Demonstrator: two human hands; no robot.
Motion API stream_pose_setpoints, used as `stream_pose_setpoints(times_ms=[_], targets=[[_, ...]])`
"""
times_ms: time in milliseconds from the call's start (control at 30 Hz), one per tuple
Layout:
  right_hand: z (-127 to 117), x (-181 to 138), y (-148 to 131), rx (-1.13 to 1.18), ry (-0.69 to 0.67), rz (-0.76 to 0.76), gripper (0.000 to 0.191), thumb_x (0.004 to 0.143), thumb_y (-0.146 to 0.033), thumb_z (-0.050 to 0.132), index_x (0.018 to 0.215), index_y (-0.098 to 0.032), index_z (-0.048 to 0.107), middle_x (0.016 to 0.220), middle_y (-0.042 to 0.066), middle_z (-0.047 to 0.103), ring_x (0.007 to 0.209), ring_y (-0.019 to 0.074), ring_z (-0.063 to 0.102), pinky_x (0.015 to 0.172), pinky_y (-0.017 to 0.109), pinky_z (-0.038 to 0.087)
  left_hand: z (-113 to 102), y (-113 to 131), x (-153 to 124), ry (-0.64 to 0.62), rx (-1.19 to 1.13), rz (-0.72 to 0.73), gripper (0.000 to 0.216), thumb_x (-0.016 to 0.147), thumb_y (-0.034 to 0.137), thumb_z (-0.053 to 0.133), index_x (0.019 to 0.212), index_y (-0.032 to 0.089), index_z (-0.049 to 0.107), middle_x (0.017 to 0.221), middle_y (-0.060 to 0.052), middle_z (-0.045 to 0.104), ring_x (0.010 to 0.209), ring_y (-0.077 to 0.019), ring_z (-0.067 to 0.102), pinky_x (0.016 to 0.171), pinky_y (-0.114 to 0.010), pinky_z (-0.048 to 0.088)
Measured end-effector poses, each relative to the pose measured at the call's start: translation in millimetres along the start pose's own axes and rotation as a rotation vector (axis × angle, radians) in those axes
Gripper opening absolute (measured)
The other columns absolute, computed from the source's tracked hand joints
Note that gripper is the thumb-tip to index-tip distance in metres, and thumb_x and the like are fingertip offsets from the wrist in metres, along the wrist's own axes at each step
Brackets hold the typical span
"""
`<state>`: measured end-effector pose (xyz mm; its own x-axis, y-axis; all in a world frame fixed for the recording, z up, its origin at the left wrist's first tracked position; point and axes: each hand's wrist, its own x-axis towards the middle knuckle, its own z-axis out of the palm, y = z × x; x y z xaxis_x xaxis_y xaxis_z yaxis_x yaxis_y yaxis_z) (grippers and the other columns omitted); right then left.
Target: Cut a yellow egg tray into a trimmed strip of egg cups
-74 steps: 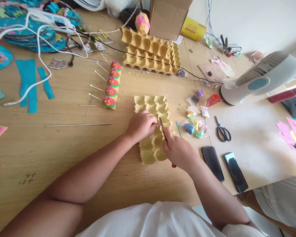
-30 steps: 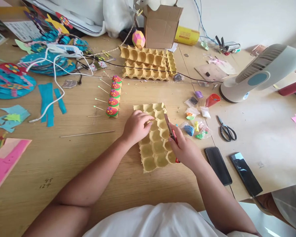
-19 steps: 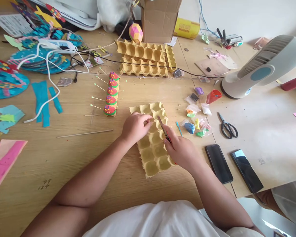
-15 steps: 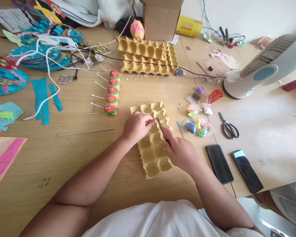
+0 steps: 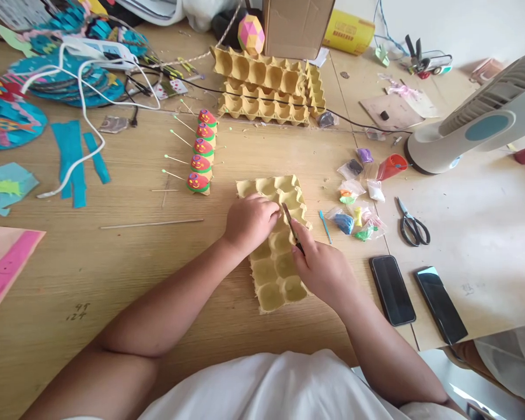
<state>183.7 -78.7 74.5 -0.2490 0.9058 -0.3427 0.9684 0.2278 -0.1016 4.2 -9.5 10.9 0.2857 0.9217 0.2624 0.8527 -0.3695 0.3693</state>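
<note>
A yellow-brown cardboard egg tray (image 5: 269, 297) lies on the table in front of me, cups facing up. My left hand (image 5: 251, 221) is closed on its middle ridge, fingers curled and partly hidden. In my right hand (image 5: 326, 265) is a slim knife (image 5: 289, 220), its blade pointing away from me and touching or just above the tray near my left fingertips. Most of the knife's handle is covered by my fingers. Beyond the tray to the left stands a row of red-and-green painted egg cups (image 5: 202, 147) with smiling faces and thin sticks beside them.
Scissors (image 5: 411, 224), two phones (image 5: 392, 290), bagged coloured clay (image 5: 343, 221) and a red cup (image 5: 391, 168) are on the right, near a white fan (image 5: 468, 125). More egg trays (image 5: 262, 102) are stacked at the back. A thin stick (image 5: 153, 223) lies left.
The view has shifted slightly. My left fingers have curled in more over the tray's ridge, while the knife stays beside them in my right hand.
</note>
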Motion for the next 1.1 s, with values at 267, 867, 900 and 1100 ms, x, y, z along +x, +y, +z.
stream_pose_setpoints(times_ms=[267,867,900,1100], targets=[[5,-1,-12,-0.139,0.019,0.015,0.060,0.104,-0.028,0.035,0.162,-0.015,0.025,0.089,0.008,0.079,0.074,0.0225,0.075,0.056,0.029,0.042,2,-2,3,-0.005,-0.070,-0.012,0.019,0.092,0.027,0.062,0.081,0.022,0.076,0.081,-0.006,0.074,0.089,-0.0249,0.064,0.067,-0.034,0.042],[-1,-3,-7,-0.059,0.026,0.007,0.059,0.105,-0.029,0.037,0.162,-0.019,0.027,0.091,0.006,0.080,0.078,0.0233,0.075,0.059,0.029,0.044,5,-5,5,-0.004,-0.134,-0.005,0.018,0.091,0.025,0.064,0.075,0.020,0.071,0.076,-0.005,0.070,0.086,-0.0244,0.062,0.066,-0.034,0.042],[0,-3,-7,-0.060,0.022,0.006,0.059,0.105,-0.029,0.037,0.162,-0.018,0.027,0.092,0.006,0.080,0.078,0.0238,0.075,0.059,0.029,0.044,5,-5,5,-0.003,-0.127,-0.005,0.018,0.091,0.024,0.064,0.075,0.021,0.072,0.076,-0.005,0.071,0.086,-0.0244,0.063,0.066,-0.034,0.042],[0,-2,-9,-0.104,-0.017,0.011,0.061,0.105,-0.030,0.034,0.163,-0.016,0.024,0.094,0.009,0.080,0.079,0.0252,0.075,0.061,0.030,0.045,4,-4,5,-0.008,-0.104,-0.007,0.018,0.091,0.022,0.062,0.077,0.021,0.074,0.079,-0.006,0.072,0.087,-0.0251,0.064,0.066,-0.035,0.042]])
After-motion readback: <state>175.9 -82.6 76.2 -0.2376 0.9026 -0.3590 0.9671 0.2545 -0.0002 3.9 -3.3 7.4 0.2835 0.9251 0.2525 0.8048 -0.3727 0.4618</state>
